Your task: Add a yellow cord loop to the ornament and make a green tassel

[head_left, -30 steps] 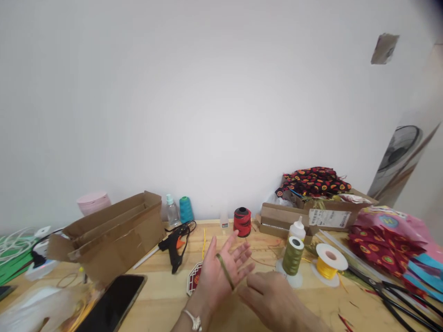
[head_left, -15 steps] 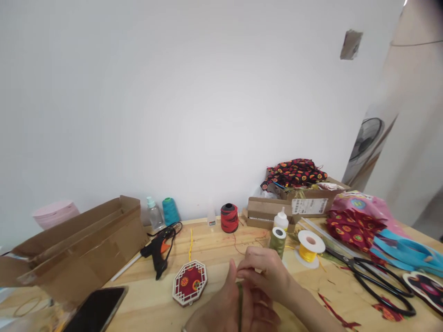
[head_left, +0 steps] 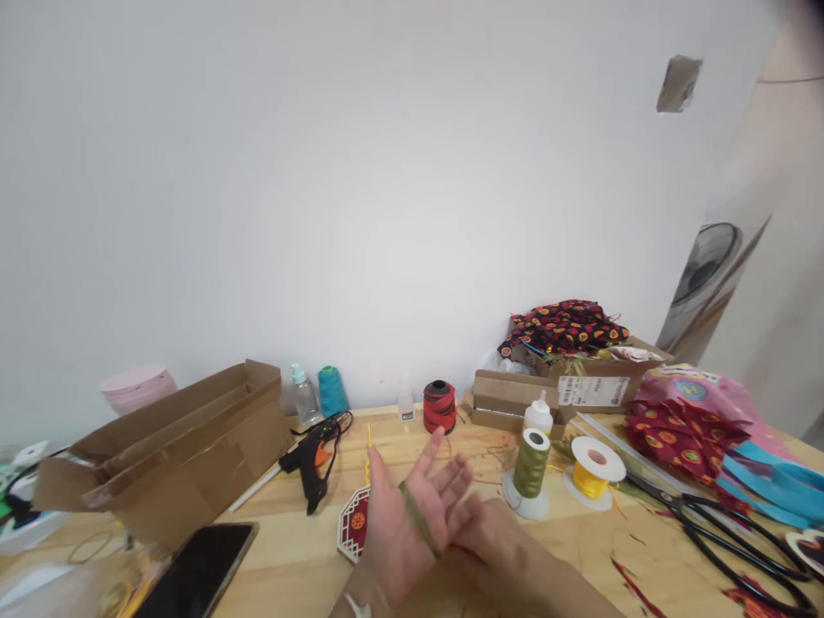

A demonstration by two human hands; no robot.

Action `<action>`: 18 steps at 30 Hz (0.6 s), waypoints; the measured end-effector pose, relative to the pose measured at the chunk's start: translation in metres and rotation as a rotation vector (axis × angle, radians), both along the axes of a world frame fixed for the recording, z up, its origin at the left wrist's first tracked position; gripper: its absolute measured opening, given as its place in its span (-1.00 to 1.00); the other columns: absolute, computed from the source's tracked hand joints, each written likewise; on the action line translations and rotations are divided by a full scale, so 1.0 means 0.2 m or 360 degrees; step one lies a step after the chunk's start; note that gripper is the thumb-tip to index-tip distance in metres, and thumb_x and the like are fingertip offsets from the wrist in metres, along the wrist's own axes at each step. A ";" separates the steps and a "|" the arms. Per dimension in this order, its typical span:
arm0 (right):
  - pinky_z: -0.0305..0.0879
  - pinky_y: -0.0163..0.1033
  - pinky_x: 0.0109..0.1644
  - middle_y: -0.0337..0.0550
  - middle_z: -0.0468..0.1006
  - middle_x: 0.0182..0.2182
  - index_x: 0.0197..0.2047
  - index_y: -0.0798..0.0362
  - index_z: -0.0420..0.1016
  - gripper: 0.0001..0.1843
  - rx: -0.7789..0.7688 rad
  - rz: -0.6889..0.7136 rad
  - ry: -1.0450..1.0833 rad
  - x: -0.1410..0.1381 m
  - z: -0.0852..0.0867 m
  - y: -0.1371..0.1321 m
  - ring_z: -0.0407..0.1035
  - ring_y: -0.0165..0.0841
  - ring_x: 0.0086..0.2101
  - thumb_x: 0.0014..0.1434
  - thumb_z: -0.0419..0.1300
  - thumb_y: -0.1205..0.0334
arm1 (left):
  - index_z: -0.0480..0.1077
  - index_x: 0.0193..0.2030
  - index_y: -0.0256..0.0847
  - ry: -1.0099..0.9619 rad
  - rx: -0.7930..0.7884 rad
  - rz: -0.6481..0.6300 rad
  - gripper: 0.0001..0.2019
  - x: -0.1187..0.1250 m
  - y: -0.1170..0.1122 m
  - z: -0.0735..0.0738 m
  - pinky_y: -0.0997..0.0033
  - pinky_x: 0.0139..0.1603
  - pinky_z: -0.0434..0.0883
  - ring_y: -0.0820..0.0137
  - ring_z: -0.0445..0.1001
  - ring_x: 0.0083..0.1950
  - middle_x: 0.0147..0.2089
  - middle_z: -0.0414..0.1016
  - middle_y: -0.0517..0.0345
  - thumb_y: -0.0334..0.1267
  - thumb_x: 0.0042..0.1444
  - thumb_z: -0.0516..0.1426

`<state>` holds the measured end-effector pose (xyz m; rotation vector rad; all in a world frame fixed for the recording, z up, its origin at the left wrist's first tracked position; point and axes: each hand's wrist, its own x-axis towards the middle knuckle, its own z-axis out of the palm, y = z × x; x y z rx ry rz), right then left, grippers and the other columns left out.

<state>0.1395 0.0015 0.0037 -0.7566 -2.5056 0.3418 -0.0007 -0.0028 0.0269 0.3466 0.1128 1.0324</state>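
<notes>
Octagonal ornament (head_left: 354, 525) partly covered by left hand (head_left: 405, 532); ends of olive strand (head_left: 420, 520) hidden. Right hand (head_left: 493, 536) blurred, fingertips obscured. Phone (head_left: 201, 573) cut off by bottom edge, pale-rimmed piece (head_left: 812, 546) by right edge. Box label (head_left: 592, 391) too small to be read.

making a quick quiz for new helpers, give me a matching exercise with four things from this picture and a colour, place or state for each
Column one
1. glue gun
2. left hand
3. scissors
4. phone

Column two
A. to the right of the yellow spool
B. lying dark and face up
C. black with an orange part
D. palm showing, green thread across it

Right pairs: 1-C, 2-D, 3-A, 4-B
</notes>
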 end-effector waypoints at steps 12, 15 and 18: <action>-0.13 -0.35 -0.59 -0.33 0.38 -0.61 -0.50 0.04 0.37 -0.77 0.0589 -0.0052 -0.0159 0.01 0.09 -0.06 0.14 -0.52 -0.62 0.13 -0.01 0.24 | 0.30 -0.13 -0.30 0.0196 -0.0156 0.0324 -0.41 0.00 0.07 -0.07 0.21 -0.05 0.21 0.22 0.37 -0.13 -0.21 0.40 -0.14 0.19 -0.07 -0.09; -0.06 -0.40 -0.54 -0.35 0.36 -0.61 -0.51 0.04 0.38 -0.75 0.0543 -0.0142 0.0010 0.04 0.10 -0.04 0.16 -0.54 -0.59 0.15 -0.01 0.24 | 0.37 -0.31 -0.36 0.0325 -0.0154 0.0002 -0.33 0.07 0.02 -0.06 0.35 -0.25 0.27 0.29 0.41 -0.32 -0.38 0.42 -0.08 0.26 -0.10 -0.19; -0.05 -0.42 -0.54 -0.34 0.32 -0.64 -0.50 0.03 0.42 -0.73 0.0474 -0.0269 0.0125 0.08 0.12 -0.02 0.15 -0.54 -0.60 0.15 -0.01 0.22 | 0.39 -0.38 -0.43 0.0479 -0.0059 -0.0273 -0.23 0.14 -0.05 -0.07 0.40 -0.27 0.25 0.35 0.38 -0.40 -0.44 0.41 -0.06 0.28 -0.09 -0.30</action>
